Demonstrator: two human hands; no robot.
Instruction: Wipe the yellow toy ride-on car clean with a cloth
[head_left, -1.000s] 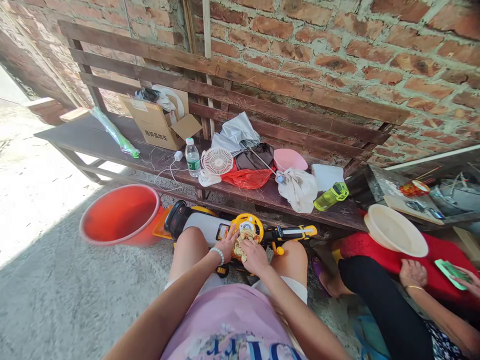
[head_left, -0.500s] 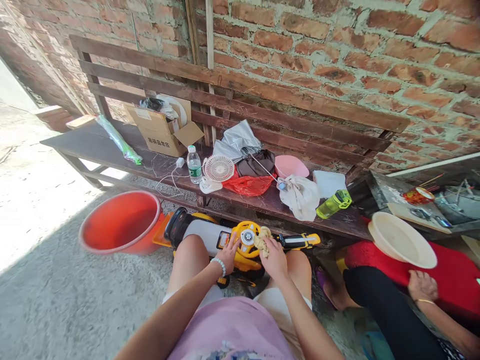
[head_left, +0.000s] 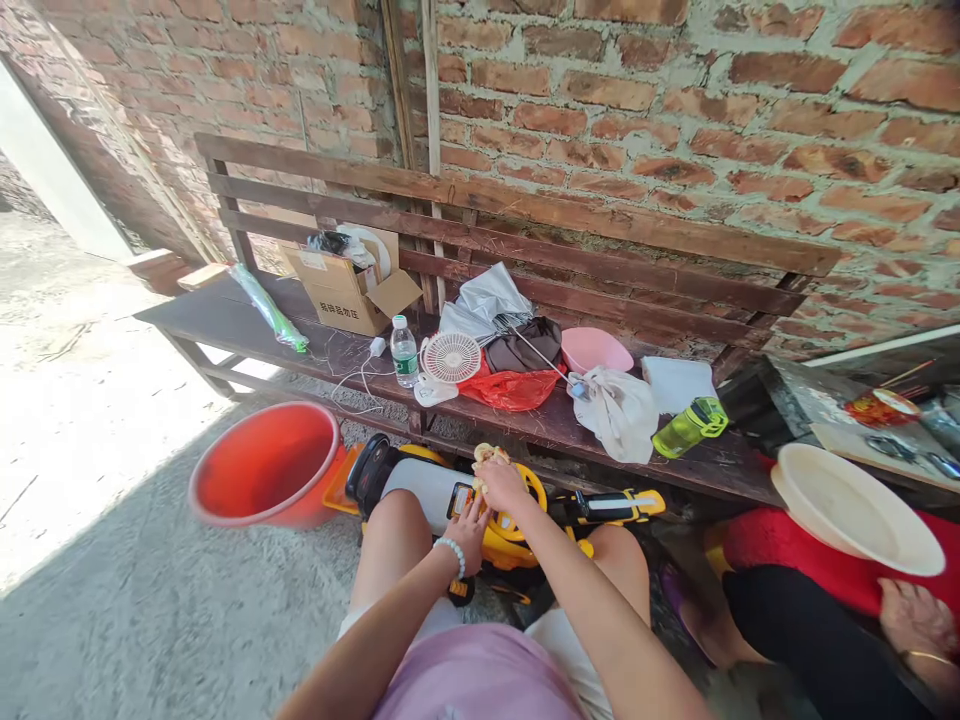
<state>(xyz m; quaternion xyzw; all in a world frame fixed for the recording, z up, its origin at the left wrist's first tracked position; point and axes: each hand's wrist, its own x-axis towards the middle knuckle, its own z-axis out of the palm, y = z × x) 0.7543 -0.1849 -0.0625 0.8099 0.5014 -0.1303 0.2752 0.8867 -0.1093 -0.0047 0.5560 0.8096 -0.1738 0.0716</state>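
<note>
Two hands work the yellow toy car (head_left: pixel 420 482), which sits between your knees, tight under the bench (head_left: pixel 225 322) edge. Your right hand (head_left: pixel 501 486) bunches a pale, crumpled cloth (head_left: pixel 486 456) against the steering wheel (head_left: pixel 537 492). Your left hand (head_left: pixel 471 524) lies flat on the body. An orange tub (head_left: pixel 251 475) crowds the left, with open floor (head_left: pixel 135 600) beyond.

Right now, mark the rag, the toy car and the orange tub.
rag (head_left: pixel 486 455), head view, bunched end above the right hand (head_left: pixel 501 487).
toy car (head_left: pixel 420 482), head view, white body panel.
orange tub (head_left: pixel 262 462), head view, inner wall.
</note>
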